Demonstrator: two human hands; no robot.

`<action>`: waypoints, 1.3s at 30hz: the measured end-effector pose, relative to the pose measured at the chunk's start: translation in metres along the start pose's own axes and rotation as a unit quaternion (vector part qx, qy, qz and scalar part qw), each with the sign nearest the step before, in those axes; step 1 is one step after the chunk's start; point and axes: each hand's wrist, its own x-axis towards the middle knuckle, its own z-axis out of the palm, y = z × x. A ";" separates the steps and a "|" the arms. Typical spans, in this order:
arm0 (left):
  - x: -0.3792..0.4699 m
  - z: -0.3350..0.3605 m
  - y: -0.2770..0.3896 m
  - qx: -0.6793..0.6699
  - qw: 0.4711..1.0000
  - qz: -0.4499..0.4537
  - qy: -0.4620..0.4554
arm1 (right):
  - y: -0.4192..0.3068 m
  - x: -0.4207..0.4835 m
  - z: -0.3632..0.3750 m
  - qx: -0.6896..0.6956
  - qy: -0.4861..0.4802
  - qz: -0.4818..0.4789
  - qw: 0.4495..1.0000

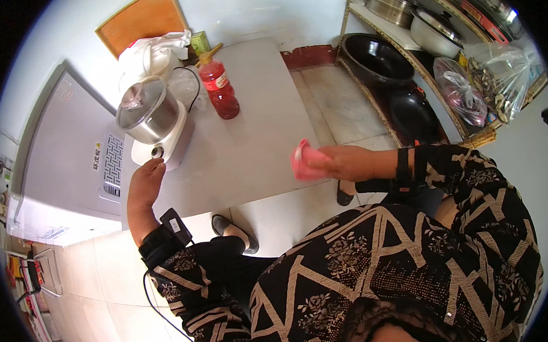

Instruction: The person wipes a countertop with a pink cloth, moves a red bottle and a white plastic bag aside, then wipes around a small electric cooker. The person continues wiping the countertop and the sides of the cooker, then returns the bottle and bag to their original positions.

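A folded pink cloth point(304, 164) is gripped in my right hand point(348, 162), slightly blurred, over the near right corner of the grey table point(263, 139). My left hand point(144, 189) is at the front of a white kitchen appliance point(183, 141), just below its round knob point(157, 152). Its fingers are partly hidden, and I cannot tell whether they grip the base. On the appliance sits a steel bowl point(153, 126) under a clear lid point(142, 101). A bottle of red liquid point(224, 99) with a yellow cap stands upright to the right of it.
A grey-and-white chest-like appliance point(68, 149) adjoins the table's left side. White bags point(152, 56) and a wooden board point(140, 20) are behind. Metal shelving point(382, 114) at right holds a dark basin point(377, 58), a lidded pot point(434, 32) and plastic bags point(501, 75).
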 end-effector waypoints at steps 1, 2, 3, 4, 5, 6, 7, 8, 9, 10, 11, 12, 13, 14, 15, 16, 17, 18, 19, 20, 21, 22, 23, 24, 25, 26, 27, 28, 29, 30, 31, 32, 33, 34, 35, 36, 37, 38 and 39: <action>-0.001 -0.002 -0.003 -0.010 1.000 0.006 0.004 | -0.003 0.006 0.007 -0.082 0.014 -0.067 0.994; -0.003 -0.002 -0.004 -0.020 1.000 0.010 0.014 | -0.003 0.013 0.016 -0.162 0.044 -0.156 0.973; -0.004 -0.004 -0.006 -0.013 1.000 -0.002 0.016 | -0.002 0.019 0.026 -0.180 0.039 -0.162 0.969; -0.005 -0.004 -0.007 -0.020 1.000 -0.005 0.017 | -0.002 0.025 0.039 -0.196 0.042 -0.186 0.962; -0.006 -0.005 -0.008 -0.032 0.999 -0.002 0.018 | 0.001 0.035 0.049 -0.218 0.015 -0.194 0.956; -0.007 -0.005 -0.009 -0.015 1.000 -0.004 0.022 | 0.006 0.048 0.058 -0.252 -0.004 -0.204 0.946; -0.009 -0.006 -0.010 -0.012 1.000 -0.015 0.023 | 0.009 0.056 0.065 -0.232 0.034 -0.233 0.944; -0.010 -0.005 -0.013 -0.009 0.999 -0.025 0.023 | 0.010 0.062 0.072 -0.220 0.042 -0.245 0.943; -0.013 -0.006 -0.014 -0.015 0.999 -0.031 0.022 | 0.012 0.067 0.076 -0.217 0.035 -0.256 0.941; -0.014 -0.007 -0.016 -0.029 0.999 -0.031 0.029 | 0.013 0.070 0.077 -0.213 0.020 -0.259 0.942; -0.015 -0.008 -0.019 -0.023 0.998 -0.038 0.034 | 0.012 0.076 0.077 -0.201 0.016 -0.259 0.945; -0.016 -0.010 -0.021 -0.027 0.998 -0.045 0.039 | 0.009 0.081 0.077 -0.193 0.014 -0.267 0.944; -0.017 -0.011 -0.023 -0.043 0.997 -0.046 0.045 | 0.004 0.088 0.075 -0.199 -0.011 -0.266 0.943; -0.018 -0.012 -0.024 -0.018 0.998 -0.041 0.049 | -0.003 0.099 0.075 -0.187 0.002 -0.277 0.943; -0.018 -0.012 -0.027 -0.015 0.998 -0.042 0.050 | -0.012 0.113 0.076 -0.165 0.032 -0.289 0.942; -0.018 -0.011 -0.027 -0.011 0.998 -0.039 0.049 | -0.023 0.128 0.076 -0.157 0.036 -0.294 0.942; -0.018 -0.011 -0.028 -0.012 0.998 -0.036 0.047 | -0.034 0.146 0.077 -0.167 0.047 -0.302 0.937; -0.017 -0.010 -0.029 0.012 0.998 -0.017 0.051 | -0.047 0.164 0.078 -0.149 0.066 -0.313 0.936; -0.017 -0.008 -0.028 0.027 0.998 -0.021 0.047 | -0.059 0.182 0.078 -0.137 0.062 -0.314 0.937; -0.018 -0.005 -0.028 0.027 0.998 -0.026 0.042 | -0.071 0.199 0.079 -0.130 0.060 -0.317 0.938; -0.018 -0.004 -0.028 0.029 0.998 -0.029 0.039 | -0.082 0.215 0.078 -0.132 0.068 -0.324 0.934; -0.018 -0.001 -0.028 0.044 0.998 -0.027 0.033 | -0.092 0.231 0.078 -0.147 0.090 -0.338 0.925; -0.018 0.001 -0.028 0.063 0.997 -0.020 0.032 | -0.101 0.246 0.078 -0.110 0.081 -0.341 0.930; -0.019 0.002 -0.028 0.058 0.998 -0.008 0.035 | -0.110 0.261 0.077 -0.085 0.083 -0.350 0.929; -0.019 0.002 -0.029 0.060 0.998 -0.017 0.031 | -0.118 0.276 0.078 -0.070 0.086 -0.359 0.927; -0.020 0.002 -0.030 0.057 0.998 -0.034 0.023 | -0.127 0.290 0.080 -0.070 0.088 -0.362 0.926; -0.020 0.001 -0.030 0.054 0.997 -0.047 0.017 | -0.135 0.303 0.082 -0.080 0.092 -0.364 0.923; -0.020 -0.001 -0.031 0.065 0.996 -0.057 0.018 | -0.142 0.316 0.084 -0.106 0.110 -0.367 0.918; -0.020 -0.002 -0.030 0.076 0.995 -0.060 0.019 | -0.148 0.325 0.087 -0.085 0.111 -0.364 0.921; -0.018 -0.002 -0.030 0.089 0.994 -0.057 0.025 | -0.152 0.333 0.091 -0.082 0.126 -0.362 0.920; -0.017 -0.003 -0.029 0.090 0.994 -0.057 0.020 | -0.154 0.337 0.094 -0.074 0.165 -0.376 0.909; -0.016 -0.003 -0.028 0.091 0.994 -0.053 0.019 | -0.155 0.340 0.096 -0.095 0.140 -0.366 0.915; -0.016 -0.003 -0.027 0.094 0.994 -0.050 0.017 | -0.154 0.339 0.099 -0.088 0.149 -0.367 0.914; -0.015 -0.002 -0.026 0.097 0.994 -0.047 0.007 | -0.151 0.336 0.100 -0.081 0.144 -0.369 0.915; -0.015 -0.002 -0.025 0.092 0.995 -0.043 0.004 | -0.146 0.331 0.099 -0.076 0.125 -0.363 0.920; -0.015 -0.001 -0.025 0.089 0.995 -0.044 0.001 | -0.140 0.322 0.098 -0.094 0.151 -0.370 0.912; -0.015 0.001 -0.024 0.087 0.995 -0.044 -0.001 | -0.132 0.312 0.095 -0.086 0.136 -0.368 0.916; -0.015 0.001 -0.023 0.080 0.996 -0.048 -0.003 | -0.124 0.300 0.092 -0.078 0.121 -0.366 0.919; -0.015 0.002 -0.023 0.077 0.996 -0.051 -0.003 | -0.117 0.289 0.089 -0.069 0.118 -0.374 0.917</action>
